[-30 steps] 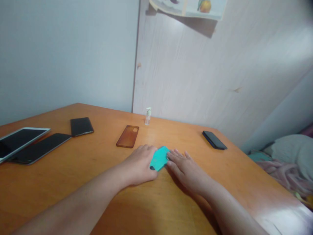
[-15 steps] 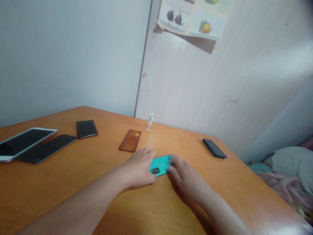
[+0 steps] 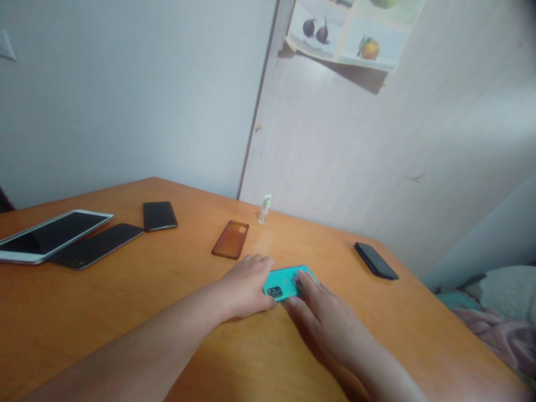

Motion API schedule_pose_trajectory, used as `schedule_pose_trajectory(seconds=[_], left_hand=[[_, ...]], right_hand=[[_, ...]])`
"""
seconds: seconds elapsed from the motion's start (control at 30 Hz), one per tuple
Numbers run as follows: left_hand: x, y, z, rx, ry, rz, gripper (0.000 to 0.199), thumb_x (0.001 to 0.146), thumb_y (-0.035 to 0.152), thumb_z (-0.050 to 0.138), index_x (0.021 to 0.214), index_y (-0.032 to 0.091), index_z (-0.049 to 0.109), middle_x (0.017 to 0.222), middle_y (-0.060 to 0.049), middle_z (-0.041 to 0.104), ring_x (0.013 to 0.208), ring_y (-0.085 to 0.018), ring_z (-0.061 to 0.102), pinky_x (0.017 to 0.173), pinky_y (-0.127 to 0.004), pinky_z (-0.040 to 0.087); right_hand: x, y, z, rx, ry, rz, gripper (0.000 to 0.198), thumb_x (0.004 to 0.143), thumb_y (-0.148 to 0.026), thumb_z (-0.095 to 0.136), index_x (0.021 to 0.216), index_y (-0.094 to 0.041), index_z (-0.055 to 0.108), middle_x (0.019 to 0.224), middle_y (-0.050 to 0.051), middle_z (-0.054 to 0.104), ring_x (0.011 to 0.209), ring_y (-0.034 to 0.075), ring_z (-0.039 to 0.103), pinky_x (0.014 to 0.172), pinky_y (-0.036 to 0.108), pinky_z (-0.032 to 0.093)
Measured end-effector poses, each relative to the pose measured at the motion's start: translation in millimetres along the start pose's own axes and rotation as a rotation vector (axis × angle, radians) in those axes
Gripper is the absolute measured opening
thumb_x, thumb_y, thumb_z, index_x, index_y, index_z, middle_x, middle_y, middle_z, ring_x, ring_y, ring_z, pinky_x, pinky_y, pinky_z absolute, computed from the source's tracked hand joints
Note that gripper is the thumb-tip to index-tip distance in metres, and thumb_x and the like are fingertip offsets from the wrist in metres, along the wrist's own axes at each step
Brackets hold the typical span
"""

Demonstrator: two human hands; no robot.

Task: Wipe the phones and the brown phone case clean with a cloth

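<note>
Turquoise phone (image 3: 286, 277) partly inside left grip (image 3: 248, 288)

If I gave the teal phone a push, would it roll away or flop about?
The teal phone would probably slide, not roll, because its shape is flat. It likely won't flop: its edges look straight, like a stiff slab. It may not budge much, since the left hand grips one end and the right hand touches the other.

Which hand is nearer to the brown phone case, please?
Left. The left hand is just in front of the brown phone case; the right hand is farther right.
</note>
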State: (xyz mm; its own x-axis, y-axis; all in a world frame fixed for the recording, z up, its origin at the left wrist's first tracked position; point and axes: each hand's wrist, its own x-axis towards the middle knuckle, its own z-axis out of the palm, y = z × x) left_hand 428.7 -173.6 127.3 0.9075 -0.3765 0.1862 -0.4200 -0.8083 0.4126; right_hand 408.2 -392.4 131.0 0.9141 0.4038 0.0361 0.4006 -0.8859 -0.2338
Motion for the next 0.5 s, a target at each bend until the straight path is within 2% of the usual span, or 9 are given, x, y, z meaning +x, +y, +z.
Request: schedule_pose_trajectory(seconds=[0.1, 0.17, 0.33, 0.4, 0.5], left_hand=[[0, -1, 2, -0.016, 0.002, -0.001, 0.046, 0.067, 0.036, 0.071, 0.107, 0.02, 0.055, 0.109, -0.009, 0.061, 0.103, -0.029, 0.057, 0.084, -0.037, 0.047], [0, -1, 2, -0.022, -0.001, 0.006, 0.044, 0.067, 0.035, 0.071, 0.106, 0.021, 0.055, 0.109, -0.009, 0.061, 0.104, -0.029, 0.057, 0.084, -0.036, 0.047], [1, 0, -1, -0.026, -0.015, 0.006, 0.033, 0.07, 0.033, 0.068, 0.099, 0.022, 0.056, 0.105, -0.008, 0.061, 0.101, -0.028, 0.058, 0.08, -0.035, 0.047], [1, 0, -1, -0.031, -0.013, 0.012, 0.035, 0.069, 0.032, 0.069, 0.101, 0.021, 0.056, 0.106, -0.008, 0.061, 0.102, -0.028, 0.057, 0.082, -0.036, 0.047], [2, 0, -1, -0.039, -0.022, 0.026, 0.036, 0.071, 0.034, 0.067, 0.103, 0.02, 0.056, 0.108, -0.009, 0.061, 0.104, -0.028, 0.057, 0.086, -0.037, 0.046]], right_hand=[[-8, -12, -1, 0.051, -0.074, -0.119, 0.064, 0.095, -0.06, 0.038, 0.146, -0.021, 0.041, 0.154, 0.011, 0.038, 0.142, 0.028, 0.033, 0.116, 0.046, 0.03], [-7, -11, -4, 0.038, -0.093, -0.138, 0.065, 0.095, -0.062, 0.039, 0.146, -0.021, 0.042, 0.154, 0.011, 0.037, 0.143, 0.028, 0.031, 0.117, 0.046, 0.027], [1, 0, -10, -0.038, -0.032, 0.003, 0.056, 0.097, -0.057, 0.036, 0.132, -0.018, 0.056, 0.142, 0.015, 0.052, 0.134, 0.032, 0.045, 0.114, 0.053, 0.028], [-2, -4, -9, -0.019, -0.054, -0.045, 0.061, 0.096, -0.059, 0.037, 0.138, -0.018, 0.051, 0.148, 0.015, 0.046, 0.138, 0.032, 0.039, 0.115, 0.052, 0.026], [-6, -12, -7, 0.04, -0.13, -0.193, 0.066, 0.095, -0.061, 0.038, 0.149, -0.022, 0.038, 0.156, 0.011, 0.033, 0.145, 0.028, 0.027, 0.118, 0.047, 0.023]])
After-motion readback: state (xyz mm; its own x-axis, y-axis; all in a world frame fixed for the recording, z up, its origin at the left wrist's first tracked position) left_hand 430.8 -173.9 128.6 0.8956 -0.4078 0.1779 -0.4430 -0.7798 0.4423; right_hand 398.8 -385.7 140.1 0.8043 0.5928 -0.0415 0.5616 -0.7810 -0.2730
